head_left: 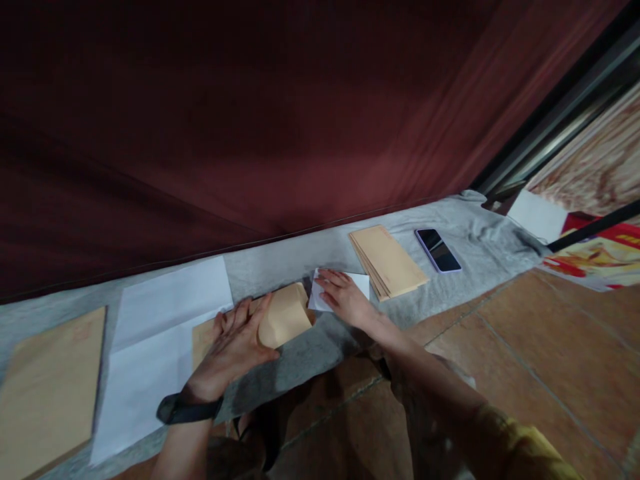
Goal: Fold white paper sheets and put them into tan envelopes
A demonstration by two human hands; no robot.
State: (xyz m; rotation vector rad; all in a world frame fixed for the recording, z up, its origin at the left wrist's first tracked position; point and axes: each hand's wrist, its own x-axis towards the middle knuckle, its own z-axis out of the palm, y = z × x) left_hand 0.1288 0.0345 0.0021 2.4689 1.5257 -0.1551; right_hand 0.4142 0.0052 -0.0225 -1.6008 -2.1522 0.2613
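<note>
My left hand (235, 343) lies flat with fingers stretched out on a tan envelope (285, 317) that rests on a grey cloth (310, 353). The envelope's open end faces right. My right hand (343, 293) presses flat on a folded white paper (357, 285) just right of the envelope's mouth; the paper's left edge touches or enters the opening. A dark band circles my left wrist.
A stack of tan envelopes (387, 261) and a phone (439, 250) lie to the right on the cloth. White sheets (160, 333) and a large tan envelope (47, 387) lie to the left. A dark red curtain (250, 120) hangs behind. Tiled floor (525, 347) is at right.
</note>
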